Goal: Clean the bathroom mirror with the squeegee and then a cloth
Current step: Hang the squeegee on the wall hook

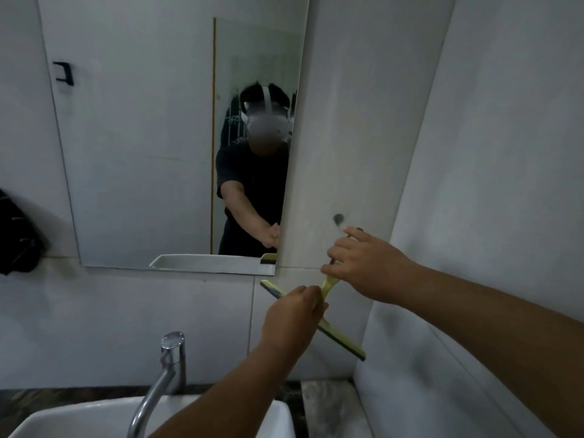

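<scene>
A yellow-green squeegee (343, 341) with a dark rubber blade is held against the white wall, just below and right of the mirror (142, 153). My left hand (292, 314) grips the middle of its blade bar. My right hand (363, 263) is closed around the handle's upper end, forefinger stretched out, close to a dark wall hook (338, 219). The frameless mirror reflects a person in a black shirt wearing a headset. No cloth shows that I can name for certain.
A white basin (79, 418) with a chrome tap (167, 368) sits below, on a dark marbled counter (325, 403). Something black and soft (19, 238) hangs at the left edge. A black bracket (64, 72) is fixed on the wall. A tiled corner closes in on the right.
</scene>
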